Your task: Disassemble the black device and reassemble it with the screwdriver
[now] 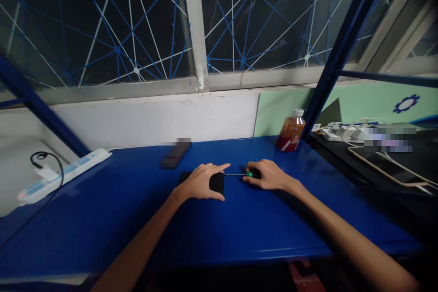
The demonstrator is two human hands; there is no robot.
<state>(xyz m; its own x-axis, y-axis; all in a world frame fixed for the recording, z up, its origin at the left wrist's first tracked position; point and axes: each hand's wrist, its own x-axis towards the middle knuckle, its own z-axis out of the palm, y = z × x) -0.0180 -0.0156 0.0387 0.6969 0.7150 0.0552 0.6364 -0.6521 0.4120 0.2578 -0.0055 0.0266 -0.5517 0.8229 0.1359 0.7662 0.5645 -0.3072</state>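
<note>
My left hand (202, 181) rests on a small flat black device (216, 183) lying on the blue table (102, 219), thumb and fingers wrapped round its edges. My right hand (268, 174) is closed on a small screwdriver with a black and green handle (252, 174). Its thin metal shaft (233, 174) points left and reaches the right edge of the black device. Both hands sit near the middle of the table, close together.
A bottle of amber drink (290, 131) stands at the table's back right. A white power strip (65, 174) with a plugged black cable lies at the left. A blurred dark object (175, 153) lies behind my left hand. A side shelf at right holds cables and a tablet (386, 164).
</note>
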